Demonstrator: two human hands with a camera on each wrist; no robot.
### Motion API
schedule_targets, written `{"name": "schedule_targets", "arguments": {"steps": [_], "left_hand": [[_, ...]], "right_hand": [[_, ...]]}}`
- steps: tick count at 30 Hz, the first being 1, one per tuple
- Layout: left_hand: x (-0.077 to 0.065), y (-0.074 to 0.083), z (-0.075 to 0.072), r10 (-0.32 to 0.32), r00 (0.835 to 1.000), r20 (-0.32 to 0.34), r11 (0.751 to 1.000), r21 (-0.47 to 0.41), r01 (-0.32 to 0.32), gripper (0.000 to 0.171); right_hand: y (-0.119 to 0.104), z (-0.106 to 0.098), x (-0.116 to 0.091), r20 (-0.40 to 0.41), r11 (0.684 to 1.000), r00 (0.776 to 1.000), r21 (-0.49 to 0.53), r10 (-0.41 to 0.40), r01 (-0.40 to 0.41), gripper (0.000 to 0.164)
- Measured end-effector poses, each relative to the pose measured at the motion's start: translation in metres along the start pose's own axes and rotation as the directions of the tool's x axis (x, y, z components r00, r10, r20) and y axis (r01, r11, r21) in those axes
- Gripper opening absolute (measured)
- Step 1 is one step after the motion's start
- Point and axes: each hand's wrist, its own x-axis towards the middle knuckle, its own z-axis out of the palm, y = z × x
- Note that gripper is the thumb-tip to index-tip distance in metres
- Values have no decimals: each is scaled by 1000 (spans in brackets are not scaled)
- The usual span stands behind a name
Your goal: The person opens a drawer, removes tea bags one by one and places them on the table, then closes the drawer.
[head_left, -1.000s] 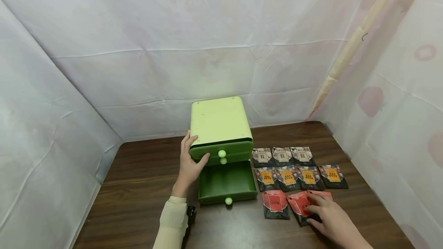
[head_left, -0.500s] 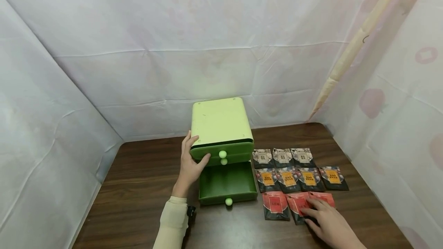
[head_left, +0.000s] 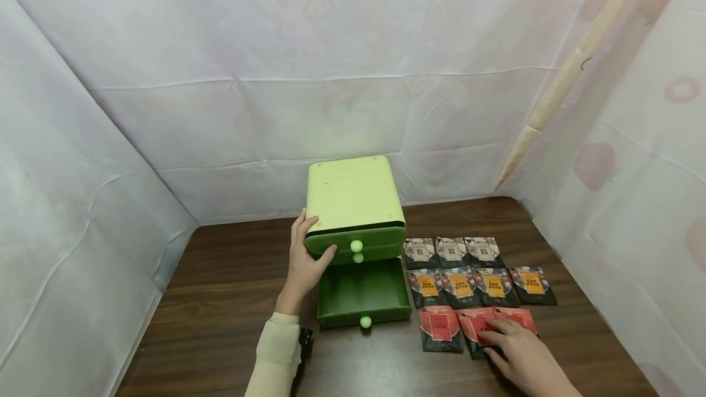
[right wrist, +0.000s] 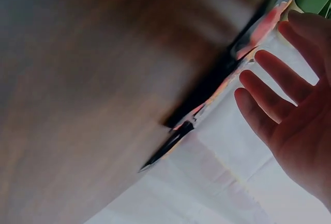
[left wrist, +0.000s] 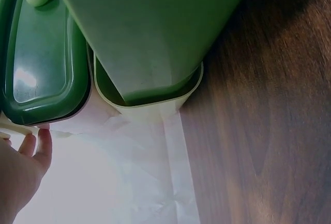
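Note:
A small drawer cabinet (head_left: 353,192) with a pale green top and dark green drawers stands on the table. My left hand (head_left: 303,268) holds its front left corner, thumb on the upper drawer front, fingers at the side and top edge. Below, the bottom drawer (head_left: 364,293) is pulled out; no contents show. To the right, my right hand (head_left: 521,351) rests over two red-and-black packets, its fingertips on the middle packet (head_left: 475,326). It partly hides the right red packet (head_left: 518,317). The left red packet (head_left: 440,328) lies beside them. In the right wrist view its fingers (right wrist: 279,71) look extended.
Behind the red packets lie several orange-labelled packets (head_left: 462,287) in a row, and farther back three white-labelled packets (head_left: 452,252). White printed sheeting (head_left: 342,118) walls in the back and both sides of the dark wooden table (head_left: 231,299).
The middle red packet has turned straighter and slid slightly left, closer to the left one. My right hand has shifted slightly left with it. My left hand keeps its hold.

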Motion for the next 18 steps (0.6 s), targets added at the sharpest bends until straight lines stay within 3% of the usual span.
{"name": "schedule_targets", "arguments": {"steps": [5,11,14,18], "left_hand": [[2,9,-1,1,1000,0,1000,5,-1,68],[5,32,-5,26,1000,-4,1000,-17,-26,65],[5,30,-4,32,999,12,999,-18,-31,65],[3,14,0,12,999,30,1000,1,-12,67]], "right_hand": [[-8,-7,6,5,1000,1000,14,-27,27,26],[-25,-12,17,-66,989,987,31,-146,148,20],[-36,-12,23,-64,975,977,78,-205,210,12],[-51,-11,31,-46,953,965,149,-259,263,5]]}}
